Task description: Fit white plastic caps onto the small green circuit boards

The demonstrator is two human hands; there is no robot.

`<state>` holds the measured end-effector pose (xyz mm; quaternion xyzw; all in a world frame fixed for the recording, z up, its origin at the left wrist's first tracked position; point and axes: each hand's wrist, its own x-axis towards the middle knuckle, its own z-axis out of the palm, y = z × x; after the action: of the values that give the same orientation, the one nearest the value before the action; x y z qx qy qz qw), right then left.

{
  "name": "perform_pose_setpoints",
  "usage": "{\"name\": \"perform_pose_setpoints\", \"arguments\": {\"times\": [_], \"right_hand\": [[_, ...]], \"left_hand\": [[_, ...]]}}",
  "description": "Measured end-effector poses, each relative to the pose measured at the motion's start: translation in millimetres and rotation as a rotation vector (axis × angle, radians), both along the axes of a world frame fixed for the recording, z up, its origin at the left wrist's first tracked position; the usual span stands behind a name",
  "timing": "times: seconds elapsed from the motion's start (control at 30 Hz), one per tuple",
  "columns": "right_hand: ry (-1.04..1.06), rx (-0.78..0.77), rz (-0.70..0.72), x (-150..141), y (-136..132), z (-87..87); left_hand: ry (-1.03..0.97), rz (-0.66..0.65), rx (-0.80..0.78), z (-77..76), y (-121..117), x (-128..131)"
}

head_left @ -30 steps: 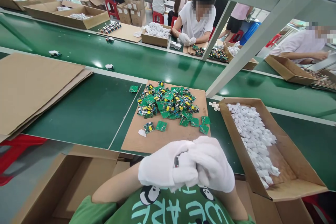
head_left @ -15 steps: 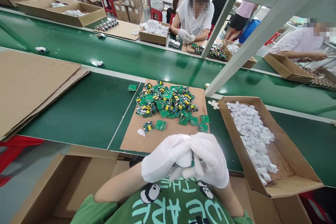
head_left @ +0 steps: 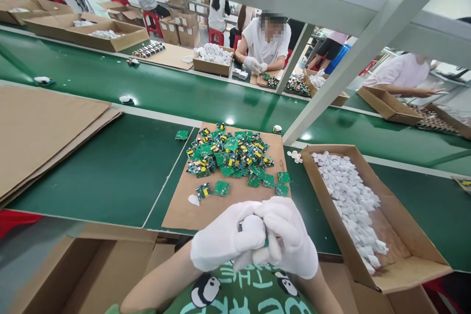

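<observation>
My left hand (head_left: 224, 235) and my right hand (head_left: 290, 235), both in white gloves, meet in front of my chest at the table's near edge. Between them they grip a small circuit board (head_left: 266, 243), of which only slivers of green show; a rounded white piece seems to lie against it. Gloved fingers hide most of it. Just beyond my hands, a heap of green circuit boards (head_left: 230, 149) with yellow and black components lies on a cardboard sheet (head_left: 184, 213). A loose white piece (head_left: 194, 200) rests beside two separate boards nearer me.
An open cardboard box (head_left: 405, 240) of small white pieces (head_left: 346, 191) stands at right. A green conveyor belt (head_left: 206, 103) crosses behind, bearing several boards topped with white. A slanted metal post (head_left: 331, 68) rises beside it. Cardboard sheets (head_left: 47, 132) lie left. Co-workers sit opposite.
My view has tilted slightly upward. Both hands still grip the board together, with the fingers shifted around it. Boards on the belt have travelled left.
</observation>
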<state>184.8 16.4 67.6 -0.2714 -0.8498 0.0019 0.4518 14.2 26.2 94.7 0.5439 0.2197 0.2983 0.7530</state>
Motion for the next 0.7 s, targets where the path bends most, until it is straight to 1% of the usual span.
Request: {"name": "perform_pose_setpoints", "arguments": {"times": [0.07,0.1,0.2,0.27,0.33,0.37,0.43,0.47,0.5,0.53,0.57,0.6,0.63,0.7], "right_hand": [[0.021,0.014,-0.009,-4,4,2.1],[0.005,0.000,-0.019,-6,6,4.5],[-0.131,-0.030,-0.024,-9,12,15.3],[-0.227,-0.027,0.040,-11,18,22.4],[-0.282,-0.050,0.144,-16,30,26.8],[-0.307,-0.085,0.202,-20,40,27.9],[-0.366,-0.191,0.298,-28,71,28.9],[-0.412,-0.272,0.308,-32,91,29.1],[-0.460,-0.365,0.271,-36,113,29.4],[-0.525,-0.469,0.170,-39,137,29.6],[-0.572,-0.570,-0.015,-43,162,29.5],[-0.581,-0.602,-0.115,-46,185,29.1],[-0.588,-0.621,-0.181,-49,206,28.3],[-0.615,-0.657,-0.294,-55,238,25.6]], "left_hand": [[0.044,0.044,0.009,-2.1,1,0],[0.054,0.089,0.026,-3.3,1,-1],[0.005,0.188,0.121,-9.6,1,-5],[0.000,0.272,0.138,-18.5,2,-9],[0.028,0.383,0.088,-31.9,6,-14],[0.023,0.413,0.040,-39.7,8,-17],[-0.040,0.434,-0.073,-55.3,15,-24],[-0.074,0.472,-0.125,-62.0,17,-28],[-0.084,0.542,-0.163,-67.6,19,-33],[-0.070,0.635,-0.180,-71.8,19,-39],[-0.030,0.736,-0.177,-74.5,18,-46],[0.035,0.825,-0.157,-76.2,16,-52],[0.111,0.898,-0.128,-77.0,13,-57],[0.254,1.006,-0.057,-78.4,7,-66]]}}
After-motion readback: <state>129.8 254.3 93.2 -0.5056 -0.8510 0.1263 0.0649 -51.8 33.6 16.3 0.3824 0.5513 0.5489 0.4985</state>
